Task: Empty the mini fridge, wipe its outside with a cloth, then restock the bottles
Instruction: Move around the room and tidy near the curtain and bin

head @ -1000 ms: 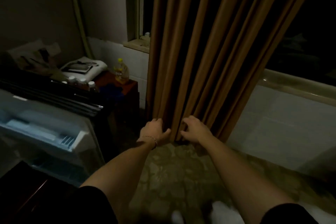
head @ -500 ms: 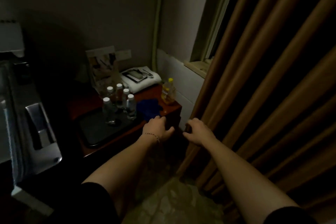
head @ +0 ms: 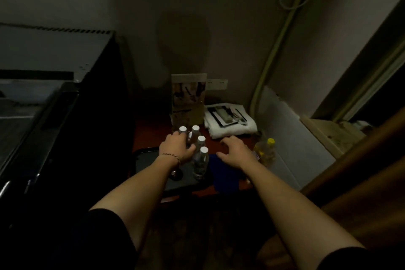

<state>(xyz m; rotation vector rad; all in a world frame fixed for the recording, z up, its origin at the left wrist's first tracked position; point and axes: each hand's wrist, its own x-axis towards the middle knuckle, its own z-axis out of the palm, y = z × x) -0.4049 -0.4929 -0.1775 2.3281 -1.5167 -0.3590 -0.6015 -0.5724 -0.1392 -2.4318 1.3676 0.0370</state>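
Far left of both hands: mini fridge, dark and glossy, pale top panel, standing well apart from the grip. Left hand, thin bracelet at the wrist, fingers curled around a clear bottle with a white cap; rest of that bottle hidden under the palm. Just right of that hand, touching or nearly so: three more bottles, clear plastic, white caps, upright, clustered on a dark tray. Between the two hands, low: blue cloth draped over the edge of the reddish side table. Right hand above the cloth, fingers loosely spread, holding nothing. Beyond the hands: upright leaflet, folded white towel with remotes on top. Right of the right hand, just beside it: yellow-capped bottle. Far right: brown curtain.
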